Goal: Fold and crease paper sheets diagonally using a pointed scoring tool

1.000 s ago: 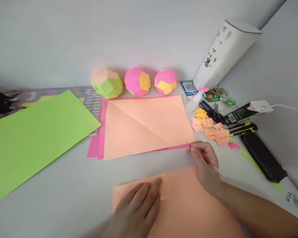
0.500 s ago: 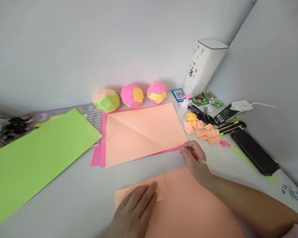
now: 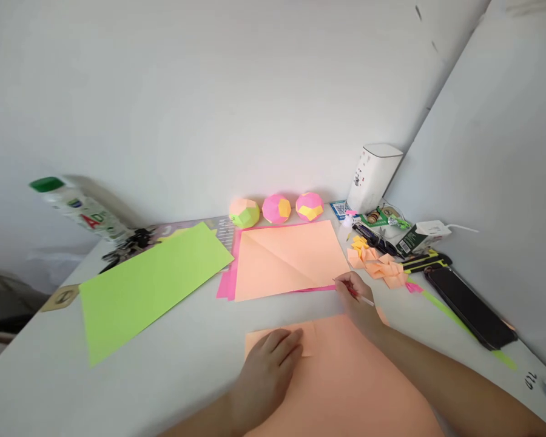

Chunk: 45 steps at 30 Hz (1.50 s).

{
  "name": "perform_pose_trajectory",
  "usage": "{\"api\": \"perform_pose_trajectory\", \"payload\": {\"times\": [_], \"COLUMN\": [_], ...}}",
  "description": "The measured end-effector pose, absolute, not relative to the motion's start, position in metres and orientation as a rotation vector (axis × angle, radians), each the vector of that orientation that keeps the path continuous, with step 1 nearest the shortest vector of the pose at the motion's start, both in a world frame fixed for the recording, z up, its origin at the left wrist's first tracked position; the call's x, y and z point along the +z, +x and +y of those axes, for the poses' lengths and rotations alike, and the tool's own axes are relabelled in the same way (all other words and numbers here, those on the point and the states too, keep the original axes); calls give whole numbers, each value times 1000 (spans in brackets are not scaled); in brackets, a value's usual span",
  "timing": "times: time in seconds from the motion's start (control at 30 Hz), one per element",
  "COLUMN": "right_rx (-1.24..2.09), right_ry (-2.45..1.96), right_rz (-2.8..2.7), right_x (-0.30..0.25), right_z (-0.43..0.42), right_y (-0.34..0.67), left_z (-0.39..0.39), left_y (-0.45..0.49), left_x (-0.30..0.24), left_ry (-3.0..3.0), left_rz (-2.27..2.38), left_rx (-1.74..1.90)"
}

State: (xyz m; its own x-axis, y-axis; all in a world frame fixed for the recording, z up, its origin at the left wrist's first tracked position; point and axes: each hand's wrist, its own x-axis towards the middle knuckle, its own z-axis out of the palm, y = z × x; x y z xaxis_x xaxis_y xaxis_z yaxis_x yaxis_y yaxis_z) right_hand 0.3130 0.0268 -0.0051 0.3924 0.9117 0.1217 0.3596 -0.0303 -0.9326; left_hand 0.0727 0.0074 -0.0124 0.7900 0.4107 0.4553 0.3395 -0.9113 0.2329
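My left hand [image 3: 266, 370] lies flat, fingers together, on a large peach sheet [image 3: 346, 388] at the table's near edge, beside a small folded flap. My right hand [image 3: 357, 303] pinches a thin pen [image 3: 361, 296], its tip at the lower right corner of a second creased peach sheet [image 3: 286, 261]. That sheet rests on pink paper [image 3: 227, 285]. Behind it stand three folded paper balls: a green-peach one [image 3: 244, 213] and two pink-yellow ones [image 3: 276, 208] [image 3: 309, 206].
A big green sheet [image 3: 150, 282] lies to the left, with keys [image 3: 125, 246] and a tilted bottle [image 3: 79, 209] behind. On the right are small folded peach and yellow pieces [image 3: 375, 261], a utility knife [image 3: 425, 262], a black phone [image 3: 471, 306], a white box [image 3: 373, 176] and a plug.
The view has lifted and pulled back, showing more wall, the bottle and the table's left end. Both hands stay where they were on the paper.
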Motion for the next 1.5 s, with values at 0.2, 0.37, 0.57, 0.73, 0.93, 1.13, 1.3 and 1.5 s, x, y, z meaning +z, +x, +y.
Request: {"api": "perform_pose_trajectory", "payload": {"times": [0.2, 0.37, 0.57, 0.73, 0.93, 1.13, 1.3, 1.5], "right_rx": [511, 367, 308, 266, 207, 114, 12, -10], "right_ry": [-1565, -1516, -1490, -1512, -1512, -1516, -1503, -1369], "right_rz": [-1237, -1307, -1408, -1436, -1490, -1561, -1709, -2091], "right_x": [-8, -9, -5, -1, 1, 2, 3, 15], "right_z": [35, 38, 40, 41, 40, 41, 40, 6], "right_y": [319, 324, 326, 324, 322, 321, 316, 274], "left_z": [16, 25, 33, 26, -25, -60, -45, -44], "left_y": [77, 80, 83, 78, 42, 10, 8, 4], "left_x": [-17, -22, -23, -23, -19, -12, -12, -14], "left_ry": [2777, 2797, 2885, 2986, 3090, 2980, 2799, 2752], "left_rz": [623, 686, 729, 736, 701, 741, 665, 638], "left_rx": [803, 830, 787, 721, 713, 786, 764, 737]}}
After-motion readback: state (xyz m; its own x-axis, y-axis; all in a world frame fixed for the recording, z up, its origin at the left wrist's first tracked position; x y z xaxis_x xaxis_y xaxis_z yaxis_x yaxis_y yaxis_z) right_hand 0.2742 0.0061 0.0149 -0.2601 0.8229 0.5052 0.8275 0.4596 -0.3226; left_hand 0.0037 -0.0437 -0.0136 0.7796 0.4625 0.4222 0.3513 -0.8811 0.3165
